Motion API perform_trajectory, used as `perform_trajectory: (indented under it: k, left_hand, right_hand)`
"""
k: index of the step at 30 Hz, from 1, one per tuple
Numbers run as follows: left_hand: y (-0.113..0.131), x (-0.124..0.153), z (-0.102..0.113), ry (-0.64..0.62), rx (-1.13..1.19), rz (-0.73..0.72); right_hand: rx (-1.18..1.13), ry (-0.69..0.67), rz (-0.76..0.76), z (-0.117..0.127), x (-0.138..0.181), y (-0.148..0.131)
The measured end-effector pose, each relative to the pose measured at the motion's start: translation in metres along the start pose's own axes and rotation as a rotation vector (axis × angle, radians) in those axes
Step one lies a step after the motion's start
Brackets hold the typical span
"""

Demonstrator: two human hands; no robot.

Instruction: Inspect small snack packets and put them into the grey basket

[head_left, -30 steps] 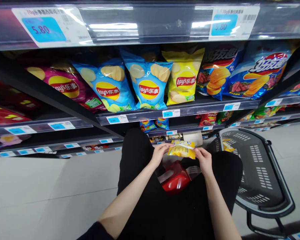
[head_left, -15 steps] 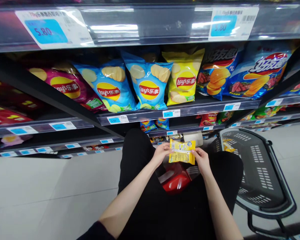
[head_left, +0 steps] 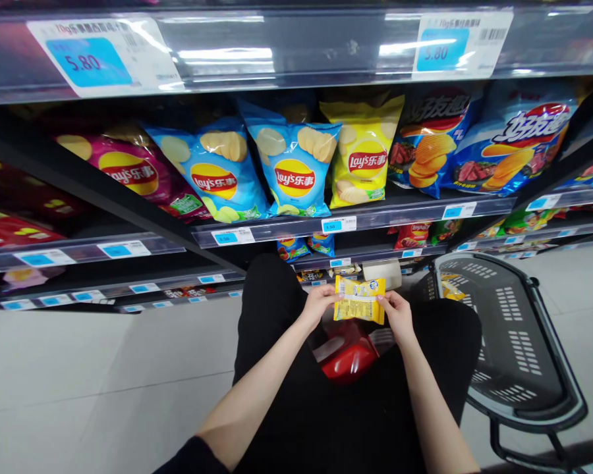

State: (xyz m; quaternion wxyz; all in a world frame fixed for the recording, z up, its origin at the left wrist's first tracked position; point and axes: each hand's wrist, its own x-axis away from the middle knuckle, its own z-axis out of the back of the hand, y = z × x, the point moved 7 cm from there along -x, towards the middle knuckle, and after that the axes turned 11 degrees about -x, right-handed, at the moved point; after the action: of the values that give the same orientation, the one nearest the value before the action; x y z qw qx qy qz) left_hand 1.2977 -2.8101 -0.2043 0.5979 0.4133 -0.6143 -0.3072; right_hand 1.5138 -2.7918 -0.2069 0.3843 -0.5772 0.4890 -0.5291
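**Yellow packet pinched at both ends**

A small yellow packet point(head_left: 360, 299) is held between both hands in front of the lower shelves, above the lap. The left hand point(head_left: 317, 304) is closed on the packet's left edge, with the thumb laid on the upper left corner and the other fingers curled behind; the fingers are nearly shut, parted only by the thickness of the wrapper. The right hand point(head_left: 398, 315) is closed on the right edge in the same pinch, thumb on the face and fingers tucked beneath. Nothing else is touched by either hand.

The packet is held flat and roughly level, its printed back turned up to the camera. A white panel of fine print, too small to be read, is seen across its middle, and a small round blue mark sits near the upper right corner. The wrapper looks crinkled and glossy.

A red object point(head_left: 348, 359) lies just below the packet on the black trousers. A dark basket point(head_left: 508, 342) stands near the right hand. Chip bags point(head_left: 291, 168) are ranged on the shelf above.
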Motion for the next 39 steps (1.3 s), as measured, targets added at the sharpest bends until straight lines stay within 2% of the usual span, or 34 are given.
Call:
perform_trajectory:
  k: [10, 16, 20, 24, 27, 30, 32, 34, 37, 39]
  left_hand:
    - [-0.001, -0.004, 0.006, 0.031, -0.076, -0.021]
    - [-0.002, -0.002, 0.002, -0.005, -0.036, 0.015]
    - [-0.005, -0.004, 0.006, 0.036, -0.004, -0.002]
    - [-0.008, -0.008, 0.017, 0.089, -0.067, -0.034]
    - [-0.002, -0.005, 0.019, 0.123, -0.134, -0.083]
    - [0.010, 0.005, 0.010, 0.112, -0.218, -0.111]
    - [0.017, 0.015, 0.004, 0.069, -0.291, -0.101]
    - [0.023, 0.026, 0.007, 0.031, -0.408, -0.091]
    - [0.043, 0.041, 0.018, 0.056, -1.157, -0.311]
    - [0.056, 0.048, 0.034, 0.256, -1.618, -0.362]
  right_hand:
    - [0.052, 0.000, 0.041, 0.000, 0.000, -0.005]
    - [0.115, 0.034, 0.087, 0.005, 0.004, -0.017]
    - [0.105, -0.014, 0.054, 0.003, 0.004, -0.012]
    - [0.117, -0.056, 0.045, -0.006, 0.006, -0.005]
    - [0.142, -0.044, 0.079, -0.015, 0.013, -0.017]
    - [0.168, 0.002, 0.136, -0.016, 0.026, -0.048]
    - [0.196, 0.086, 0.180, 0.001, 0.037, -0.069]
    - [0.254, 0.274, 0.215, 0.042, 0.048, -0.084]
    - [0.344, 0.654, 0.172, 0.136, 0.059, -0.083]
    - [0.398, 0.819, 0.091, 0.199, 0.052, -0.071]
